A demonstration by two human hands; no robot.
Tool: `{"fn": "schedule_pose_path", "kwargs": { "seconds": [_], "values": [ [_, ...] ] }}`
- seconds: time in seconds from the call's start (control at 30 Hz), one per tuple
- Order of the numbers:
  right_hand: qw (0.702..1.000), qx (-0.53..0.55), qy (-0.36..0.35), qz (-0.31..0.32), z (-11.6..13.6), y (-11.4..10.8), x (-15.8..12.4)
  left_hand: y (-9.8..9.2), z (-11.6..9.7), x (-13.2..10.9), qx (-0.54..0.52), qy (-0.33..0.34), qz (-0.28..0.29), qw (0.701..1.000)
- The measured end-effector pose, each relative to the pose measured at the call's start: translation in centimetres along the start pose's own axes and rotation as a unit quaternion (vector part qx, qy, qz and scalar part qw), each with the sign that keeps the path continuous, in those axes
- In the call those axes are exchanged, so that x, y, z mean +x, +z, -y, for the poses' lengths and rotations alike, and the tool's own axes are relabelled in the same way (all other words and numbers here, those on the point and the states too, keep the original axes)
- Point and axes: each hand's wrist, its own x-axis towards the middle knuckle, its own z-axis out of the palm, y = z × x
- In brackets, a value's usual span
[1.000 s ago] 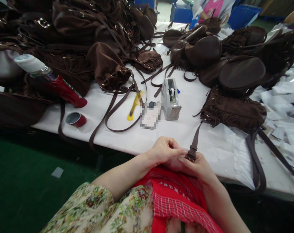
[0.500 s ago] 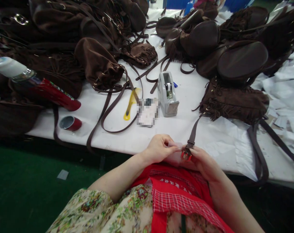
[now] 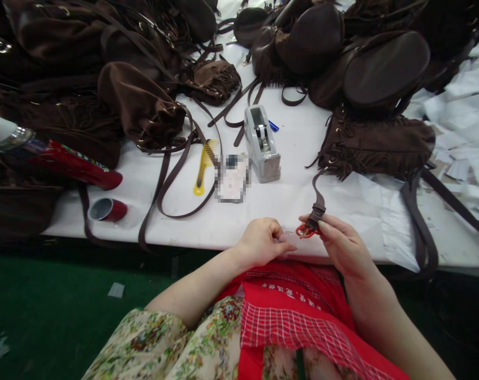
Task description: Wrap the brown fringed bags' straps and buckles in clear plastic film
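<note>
My right hand point(image 3: 345, 244) pinches the buckle end of a dark brown strap point(image 3: 318, 199) between thumb and fingers. The buckle point(image 3: 307, 230) has a metal frame that looks red and points toward my left hand. That strap runs up to a fringed brown suede bag point(image 3: 377, 145) lying on the table. Just left of the buckle, my left hand point(image 3: 261, 241) is closed, with a small see-through piece of plastic film point(image 3: 287, 238) at its fingertips. The film and the buckle are apart.
A tape dispenser point(image 3: 262, 145), a blurred-out phone-like object point(image 3: 233, 179) and a yellow comb point(image 3: 202, 169) lie ahead on the white table point(image 3: 295, 153). To the left are a red cup point(image 3: 115, 210) and a red flask point(image 3: 79, 166). Piled brown bags point(image 3: 140, 111) fill the back.
My right hand has lifted the buckle end up and away from my left hand, turning it so the buckle faces left. My left hand stays nearly in place. The view has shifted slightly.
</note>
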Motion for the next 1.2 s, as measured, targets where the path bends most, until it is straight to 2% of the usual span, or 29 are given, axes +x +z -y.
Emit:
{"fn": "schedule_pose_path", "kwargs": {
  "seconds": [0.27,0.4,0.5,0.57,0.67,0.83,1.1,1.2],
  "values": [
    [1.000,-0.010,0.002,0.027,-0.6,-0.3,0.1,0.2,-0.5,-0.1,0.030,0.032,0.033,0.999],
    [0.999,0.003,0.025,0.030,-0.4,-0.1,0.2,0.3,-0.3,-0.1,-0.004,0.012,0.031,0.999],
    [0.999,0.027,0.028,0.013,-0.4,0.1,0.2,0.5,0.2,-0.1,-0.099,-0.016,0.048,0.994],
    [0.998,0.060,0.029,-0.004,-0.4,0.1,0.2,0.6,0.5,0.0,-0.195,-0.033,0.072,0.978],
    [0.996,0.086,0.032,-0.015,-0.3,0.2,0.1,0.5,0.8,0.1,-0.266,-0.026,0.092,0.959],
    [0.996,0.073,0.035,-0.021,-0.4,0.1,0.1,-0.1,0.9,0.4,-0.261,0.033,0.107,0.959],
    [0.998,0.046,0.032,-0.017,0.2,0.2,0.2,0.4,0.7,0.1,-0.267,-0.012,0.137,0.954],
    [0.999,0.032,0.032,-0.011,0.5,0.4,0.2,0.6,0.5,0.0,-0.221,0.004,0.113,0.969]
  ]
}}
